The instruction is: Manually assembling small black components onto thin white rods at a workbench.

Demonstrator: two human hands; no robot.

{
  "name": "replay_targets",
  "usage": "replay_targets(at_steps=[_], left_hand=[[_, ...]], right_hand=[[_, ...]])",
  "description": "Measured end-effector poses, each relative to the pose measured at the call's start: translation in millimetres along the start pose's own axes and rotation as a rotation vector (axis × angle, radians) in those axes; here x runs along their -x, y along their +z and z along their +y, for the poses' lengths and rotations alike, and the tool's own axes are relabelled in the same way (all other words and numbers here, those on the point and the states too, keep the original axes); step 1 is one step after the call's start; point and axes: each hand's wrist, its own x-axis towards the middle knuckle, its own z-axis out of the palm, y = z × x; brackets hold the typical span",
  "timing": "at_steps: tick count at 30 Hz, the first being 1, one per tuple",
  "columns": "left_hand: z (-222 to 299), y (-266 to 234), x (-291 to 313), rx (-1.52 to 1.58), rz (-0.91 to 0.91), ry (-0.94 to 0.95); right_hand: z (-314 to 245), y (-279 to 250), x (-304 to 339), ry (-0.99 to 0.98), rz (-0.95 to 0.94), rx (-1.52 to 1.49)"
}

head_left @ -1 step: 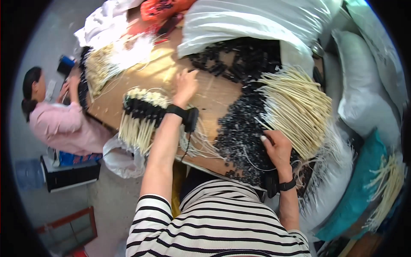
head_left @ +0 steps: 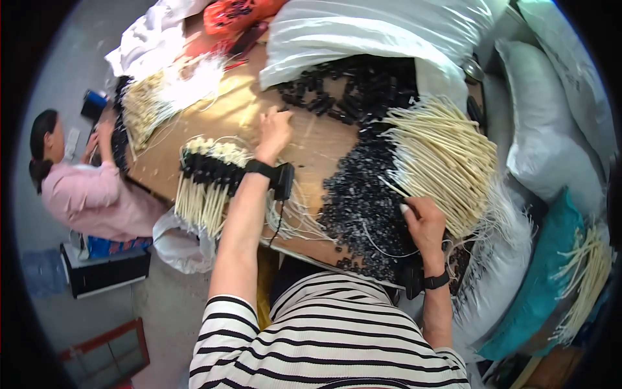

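Note:
My left hand [head_left: 275, 133] is over the wooden table, its fingers closed at a small dark piece [head_left: 285, 109] that pokes out at their tips. To the right my right hand [head_left: 425, 223] is closed, thumb against the fingers, at the end of a pale thin stick [head_left: 396, 188]. A thin white cord [head_left: 374, 242] loops below this hand. Next to it lie a thick bundle of pale sticks [head_left: 447, 165] with white cord ends and a heap of small black pieces [head_left: 359, 204]. Left of my left forearm lie bundled sticks [head_left: 202, 200] with black sleeves.
A white sack [head_left: 363, 32] spills black tube-like pieces [head_left: 372, 97] onto the table [head_left: 311, 146]. Another stick bundle [head_left: 144, 107] lies far left, near a person in pink [head_left: 97, 194]. Full white sacks [head_left: 544, 136] and a teal sack [head_left: 531, 305] crowd the right side.
The whole view has shifted slightly. My right hand sits a little lower relative to the stick bundle; my left hand stays near the black tube-like pieces.

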Motion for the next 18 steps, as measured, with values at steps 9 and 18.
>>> replay_targets(at_steps=[9,18], left_hand=[[73,3,38,-0.069,-0.115,0.137],[111,-14,91,0.793,-0.394,-0.002]], right_hand=[[14,-26,1,-0.111,0.151,0.337],[-18,-4,-7,-0.170,-0.080,-0.063]])
